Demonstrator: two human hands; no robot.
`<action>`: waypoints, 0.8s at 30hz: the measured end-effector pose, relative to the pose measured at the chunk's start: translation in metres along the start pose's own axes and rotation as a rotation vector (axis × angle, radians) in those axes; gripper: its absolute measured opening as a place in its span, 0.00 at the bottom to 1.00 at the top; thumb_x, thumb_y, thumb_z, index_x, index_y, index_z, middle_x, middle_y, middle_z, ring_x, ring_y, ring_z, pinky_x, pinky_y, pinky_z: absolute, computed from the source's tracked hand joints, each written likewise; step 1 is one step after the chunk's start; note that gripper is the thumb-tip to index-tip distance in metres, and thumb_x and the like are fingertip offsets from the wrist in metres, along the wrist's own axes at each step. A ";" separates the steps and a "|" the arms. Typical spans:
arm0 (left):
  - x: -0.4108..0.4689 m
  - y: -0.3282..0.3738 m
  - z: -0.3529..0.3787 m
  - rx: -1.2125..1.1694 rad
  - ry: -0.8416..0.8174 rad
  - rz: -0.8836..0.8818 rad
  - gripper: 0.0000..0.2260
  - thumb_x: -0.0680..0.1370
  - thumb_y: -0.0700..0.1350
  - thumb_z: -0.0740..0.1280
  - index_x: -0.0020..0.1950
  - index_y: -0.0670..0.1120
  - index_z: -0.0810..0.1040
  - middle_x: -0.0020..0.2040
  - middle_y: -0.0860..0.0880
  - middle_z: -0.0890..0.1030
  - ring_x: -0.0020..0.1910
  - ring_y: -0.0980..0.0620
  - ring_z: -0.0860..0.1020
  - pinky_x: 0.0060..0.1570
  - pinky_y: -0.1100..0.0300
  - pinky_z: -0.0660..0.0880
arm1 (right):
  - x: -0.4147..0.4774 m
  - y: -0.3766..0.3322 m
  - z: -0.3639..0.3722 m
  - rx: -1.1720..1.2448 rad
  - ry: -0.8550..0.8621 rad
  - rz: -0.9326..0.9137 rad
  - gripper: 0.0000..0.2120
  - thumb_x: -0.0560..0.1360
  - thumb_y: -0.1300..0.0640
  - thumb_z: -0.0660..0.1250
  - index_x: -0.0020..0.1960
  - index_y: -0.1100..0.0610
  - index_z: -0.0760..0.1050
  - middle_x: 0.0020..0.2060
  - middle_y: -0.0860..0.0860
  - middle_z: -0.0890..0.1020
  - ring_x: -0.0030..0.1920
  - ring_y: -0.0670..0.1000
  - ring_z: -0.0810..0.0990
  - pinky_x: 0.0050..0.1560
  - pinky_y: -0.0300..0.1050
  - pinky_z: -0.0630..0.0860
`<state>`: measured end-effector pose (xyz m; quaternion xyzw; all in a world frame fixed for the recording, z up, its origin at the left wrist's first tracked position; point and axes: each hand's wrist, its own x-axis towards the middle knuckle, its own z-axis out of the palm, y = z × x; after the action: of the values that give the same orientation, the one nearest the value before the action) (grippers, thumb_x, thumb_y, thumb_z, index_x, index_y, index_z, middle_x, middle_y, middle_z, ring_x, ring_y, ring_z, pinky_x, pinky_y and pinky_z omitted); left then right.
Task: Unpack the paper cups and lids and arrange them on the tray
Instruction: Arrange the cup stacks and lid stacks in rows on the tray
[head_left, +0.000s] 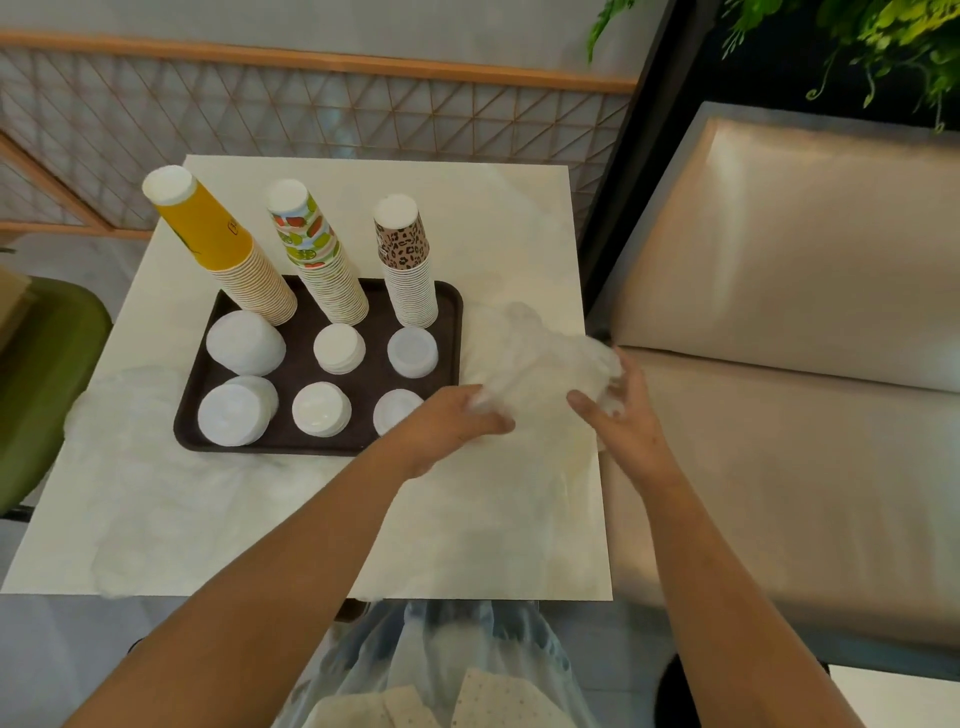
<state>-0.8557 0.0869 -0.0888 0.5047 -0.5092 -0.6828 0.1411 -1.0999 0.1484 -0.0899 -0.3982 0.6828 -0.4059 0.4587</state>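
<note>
The tray (197, 415) on the tabletop (467, 519) carries three cup stacks (332, 270) behind and six lid piles (322, 408) in front. Just right of it, the left hand (452, 415) and right hand (623, 421) both grasp a crumpled plastic wrapper (540, 364) (contents unclear), which lies across between them, equally near to each.

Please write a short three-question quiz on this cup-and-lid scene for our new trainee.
1. True or false: the three cup stacks stand upside down along the far side of the tray.
2. How many piles of white lids lie on the tray?
3. What do both hands grip? A) a lid pile B) clear plastic wrapping C) a cup stack

Key:
1. True.
2. Six, in two rows of three.
3. B: the left hand and right hand hold the crumpled plastic wrapping right of the tray.
</note>
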 end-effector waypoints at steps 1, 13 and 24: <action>-0.006 0.003 -0.001 -0.135 -0.017 0.016 0.11 0.77 0.42 0.77 0.58 0.40 0.83 0.56 0.45 0.87 0.56 0.48 0.84 0.60 0.52 0.79 | -0.005 0.002 0.001 0.137 -0.030 0.098 0.49 0.65 0.34 0.79 0.79 0.43 0.61 0.72 0.46 0.74 0.71 0.47 0.74 0.70 0.49 0.72; -0.074 0.020 -0.045 -0.182 0.348 0.101 0.21 0.74 0.51 0.79 0.62 0.49 0.74 0.56 0.43 0.84 0.37 0.53 0.79 0.34 0.59 0.75 | -0.041 -0.035 0.058 0.425 -0.122 0.111 0.07 0.81 0.66 0.67 0.55 0.59 0.82 0.41 0.53 0.85 0.39 0.51 0.82 0.47 0.47 0.78; -0.147 0.021 -0.112 0.018 0.468 0.375 0.12 0.85 0.41 0.66 0.62 0.56 0.83 0.48 0.50 0.87 0.46 0.52 0.82 0.45 0.59 0.78 | -0.078 -0.086 0.103 0.338 -0.144 -0.305 0.32 0.81 0.65 0.68 0.79 0.44 0.65 0.40 0.60 0.81 0.38 0.52 0.80 0.49 0.48 0.80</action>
<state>-0.7029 0.1189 0.0122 0.5468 -0.5531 -0.5053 0.3738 -0.9672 0.1698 -0.0130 -0.4423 0.5028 -0.5494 0.4998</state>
